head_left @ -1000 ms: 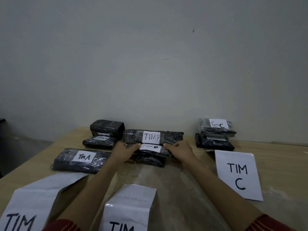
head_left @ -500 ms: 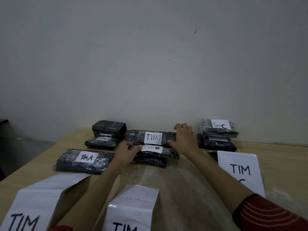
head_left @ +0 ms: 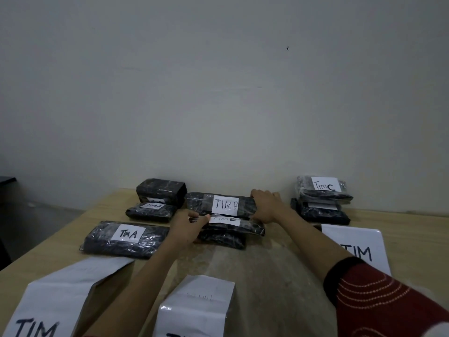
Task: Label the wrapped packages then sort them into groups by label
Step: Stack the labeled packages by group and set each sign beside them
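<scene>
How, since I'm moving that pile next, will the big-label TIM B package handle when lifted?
Probably slippery: the big-label TIM B package has glossy, crinkled plastic wrap. Likely soft rather than rigid, since its edges look rounded. Unlikely to roll, being flat; the right hand grips one end.

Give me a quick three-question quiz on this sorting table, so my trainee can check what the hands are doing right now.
1. True or false: the right hand touches the right end of the far TIM B package.
2. The near package, which the left hand pinches, is labelled: A) TIM A, B) TIM B, C) TIM C?
3. How many packages show a readable TIM A label?

Key: 1 true; 2 B; 3 two, the front TIM A package and the rear TIM A package.
</scene>
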